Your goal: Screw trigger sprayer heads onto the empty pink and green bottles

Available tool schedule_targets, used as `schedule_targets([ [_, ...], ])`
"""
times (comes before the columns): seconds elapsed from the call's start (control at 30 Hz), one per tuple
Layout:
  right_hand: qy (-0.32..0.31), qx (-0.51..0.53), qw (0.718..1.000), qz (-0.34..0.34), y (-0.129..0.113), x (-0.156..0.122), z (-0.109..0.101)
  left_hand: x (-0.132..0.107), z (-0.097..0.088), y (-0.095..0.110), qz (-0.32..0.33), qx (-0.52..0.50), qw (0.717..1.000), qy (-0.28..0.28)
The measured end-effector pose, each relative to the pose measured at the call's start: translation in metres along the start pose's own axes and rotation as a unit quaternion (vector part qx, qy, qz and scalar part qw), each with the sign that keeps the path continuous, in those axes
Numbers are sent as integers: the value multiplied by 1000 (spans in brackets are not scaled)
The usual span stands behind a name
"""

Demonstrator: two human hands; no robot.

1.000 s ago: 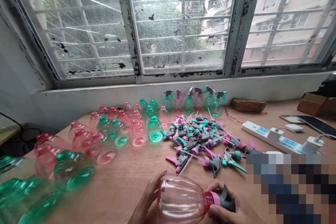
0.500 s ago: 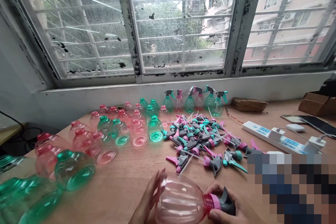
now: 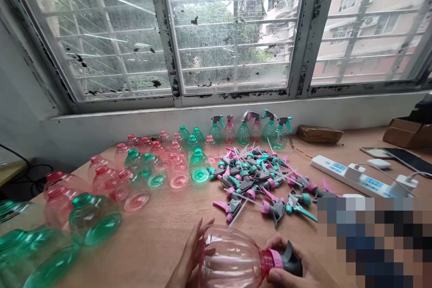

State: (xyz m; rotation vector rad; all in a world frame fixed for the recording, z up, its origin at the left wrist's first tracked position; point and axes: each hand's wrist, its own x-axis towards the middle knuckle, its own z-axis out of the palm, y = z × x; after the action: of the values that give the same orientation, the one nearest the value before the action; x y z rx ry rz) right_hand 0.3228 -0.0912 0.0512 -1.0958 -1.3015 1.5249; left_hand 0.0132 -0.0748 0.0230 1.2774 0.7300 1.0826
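Note:
A clear pink spray bottle point(image 3: 232, 256) lies on its side in front of me, its neck pointing right. My left hand point(image 3: 191, 256) holds its base end, with fingertips showing through the plastic. At the neck, my right hand point(image 3: 280, 267) grips the pink collar point(image 3: 277, 258) and dark grey spray head point(image 3: 293, 261), which sits on the bottle's mouth. Just beyond is a heap of loose trigger spray heads point(image 3: 251, 175) in grey, pink and teal, several with thin white tubes.
Open pink and green bottles point(image 3: 177, 171) stand across the left side. Bottles with spray heads point(image 3: 243, 134) line the wall under the window. To the right are a power strip point(image 3: 351, 175) with plugs, a dark phone point(image 3: 410, 162), a brown block point(image 3: 319, 134) and a cardboard box point(image 3: 408, 132).
My left hand's fingers have shifted slightly around the bottle's base, and the bottle appears turned a little. My right hand keeps its grip at the neck.

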Motion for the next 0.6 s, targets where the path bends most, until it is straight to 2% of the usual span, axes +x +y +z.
schedule_targets([
  [0.17,19,45,998,29,5,0,0,9,0,17,-89,-8,996,-10],
  [0.27,22,56,998,35,7,1,-1,11,2,22,-94,-5,995,-19],
  [0.43,13,9,1000,-5,7,2,-1,9,0,18,-103,-24,994,-19],
  [0.6,46,55,997,21,8,1,0,9,1,13,-126,-11,992,-11],
])
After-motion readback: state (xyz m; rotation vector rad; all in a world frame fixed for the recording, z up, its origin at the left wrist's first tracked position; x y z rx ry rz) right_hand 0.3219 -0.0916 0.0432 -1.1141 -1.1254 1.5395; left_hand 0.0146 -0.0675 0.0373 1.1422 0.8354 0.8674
